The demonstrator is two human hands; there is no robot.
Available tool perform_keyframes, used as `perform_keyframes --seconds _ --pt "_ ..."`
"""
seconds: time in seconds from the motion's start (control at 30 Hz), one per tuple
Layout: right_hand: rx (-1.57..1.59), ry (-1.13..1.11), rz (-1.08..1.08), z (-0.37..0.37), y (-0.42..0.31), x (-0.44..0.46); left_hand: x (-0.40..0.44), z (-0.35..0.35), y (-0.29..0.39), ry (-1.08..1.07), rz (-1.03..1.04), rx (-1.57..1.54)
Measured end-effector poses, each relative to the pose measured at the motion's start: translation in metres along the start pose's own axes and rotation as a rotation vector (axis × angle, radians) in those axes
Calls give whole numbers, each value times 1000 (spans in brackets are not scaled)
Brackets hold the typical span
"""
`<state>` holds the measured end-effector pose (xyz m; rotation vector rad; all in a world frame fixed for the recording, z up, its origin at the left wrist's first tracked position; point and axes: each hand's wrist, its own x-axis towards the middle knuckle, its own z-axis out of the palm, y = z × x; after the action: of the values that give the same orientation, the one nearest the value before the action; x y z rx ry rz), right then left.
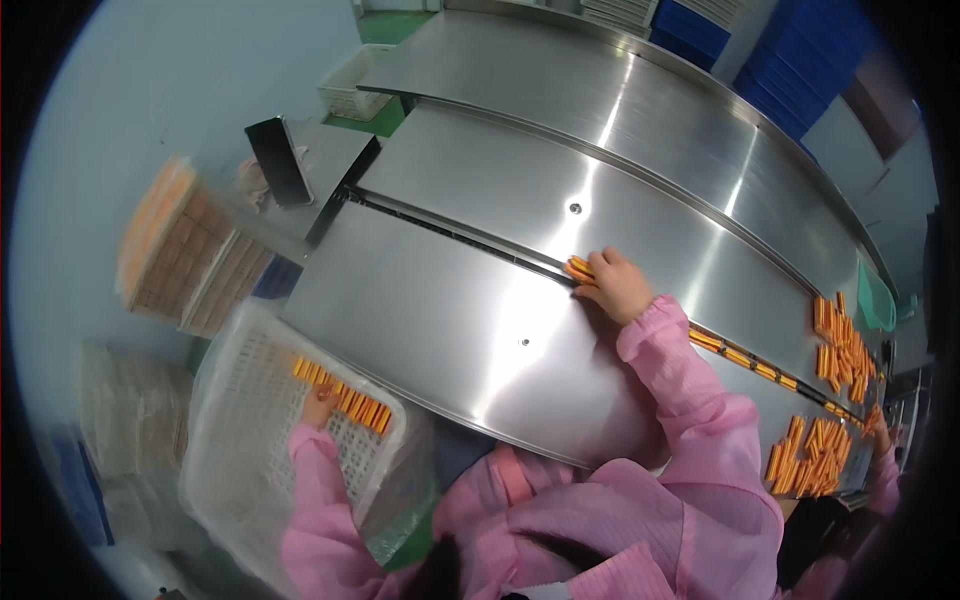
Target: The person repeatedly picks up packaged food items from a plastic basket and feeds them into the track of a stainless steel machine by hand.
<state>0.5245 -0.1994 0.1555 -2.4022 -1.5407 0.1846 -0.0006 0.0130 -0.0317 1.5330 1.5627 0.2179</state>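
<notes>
Head view, forward and down over steel table (430,290)

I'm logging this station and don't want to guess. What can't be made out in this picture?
All in the head view:
How many orange sticks the right hand holds: its fingers cover them.
Part of the slot: hidden by the hand and pink sleeve.
Part of the row of sticks in the white basket: behind the left hand.
What the co-worker's hand holds: too small.

room light: pretty bright
shiny silver steel tabletop (405,290): white glare streaks, far edge towards near
tall orange-topped brown stack (190,252): kinda smeary
fisheye view: super bowed, black corners
</notes>
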Motion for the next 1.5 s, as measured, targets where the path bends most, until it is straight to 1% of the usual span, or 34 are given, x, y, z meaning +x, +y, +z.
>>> perform_keyframes --seconds 0.07,0.1,0.17,0.23,0.3,0.37,0.4,0.43,0.47,0.5,0.53,0.57,0.6,0.63,0.67,0.73,0.77,0.83,0.9,0.93,0.97,1.03,1.07,1.1,1.17,1.2,1.23,1.27,1.3,1.37,1.4,1.47,1.5 --pt "72 61 -139 11 -2 5 0 1 -7 -12 -52 -233" --pt "34 23 -135 16 -3 7 -1 1 -4 -12 -45 -227" --pt "26 62 -168 21 -5 9 -5 2 -2 26 -34 -324" --pt "16 101 -208 20 -12 14 -4 -3 3 14 -10 -320" --pt "96 89 -168 18 -21 21 -5 -13 4 7 4 -313" --pt "79 89 -174 33 -23 34 -5 -30 2 -3 -31 -424" --pt "53 93 -171 39 -26 39 -11 -40 5 17 -34 -422" --pt "-60 124 -206 39 -31 41 -21 -52 11 72 -37 -385" --pt "-47 125 -221 40 -39 41 -29 -64 17 126 -41 -348" --pt "-90 212 -276 34 -48 35 -45 -73 31 142 -48 -347" --pt "-133 300 -330 26 -58 27 -68 -81 54 165 26 -376" --pt "2 301 -412 14 -80 18 -90 -85 80 184 104 -402" --pt "156 328 -565 21 -99 12 -114 -85 108 192 99 -396" --pt "326 365 -750 25 -127 3 -137 -78 140 146 226 -306" --pt "178 358 -918 15 -155 -12 -158 -69 168 99 348 -213" --pt "322 430 -988 12 -210 -36 -188 -45 211 -92 366 -401" --pt "343 408 -994 15 -222 -40 -199 -35 229 -152 405 -396" --pt "347 170 -992 23 -240 -45 -203 -25 241 -224 419 -433" --pt "391 12 -925 19 -228 -34 -189 -32 235 -216 377 -478" --pt "469 -21 -842 24 -217 -27 -173 -40 228 -185 352 -572" --pt "527 -111 -725 15 -198 -22 -157 -46 216 -161 337 -664" --pt "576 -118 -635 5 -149 -3 -90 -48 140 184 316 -206" --pt "581 -73 -593 16 -118 9 -60 -43 94 216 229 6" --pt "592 -152 -419 3 -97 11 -39 -34 56 240 150 219" --pt "518 -129 -180 3 -61 23 -20 -7 22 163 215 280" --pt "405 -67 -94 6 -46 28 -15 3 10 130 222 272" --pt "387 -43 -56 10 -32 30 -9 11 4 90 183 251" --pt "371 -14 -28 12 -22 33 0 17 0 60 145 230" --pt "363 -13 -19 14 -16 34 0 19 5 49 150 227" --pt "211 -66 58 18 -7 31 -5 18 14 94 153 279" --pt "199 -74 79 32 -8 40 16 19 8 69 154 277" --pt "51 16 -62 42 -1 34 24 21 3 37 106 305" --pt "53 14 -55 43 -1 32 25 21 -1 32 106 310"
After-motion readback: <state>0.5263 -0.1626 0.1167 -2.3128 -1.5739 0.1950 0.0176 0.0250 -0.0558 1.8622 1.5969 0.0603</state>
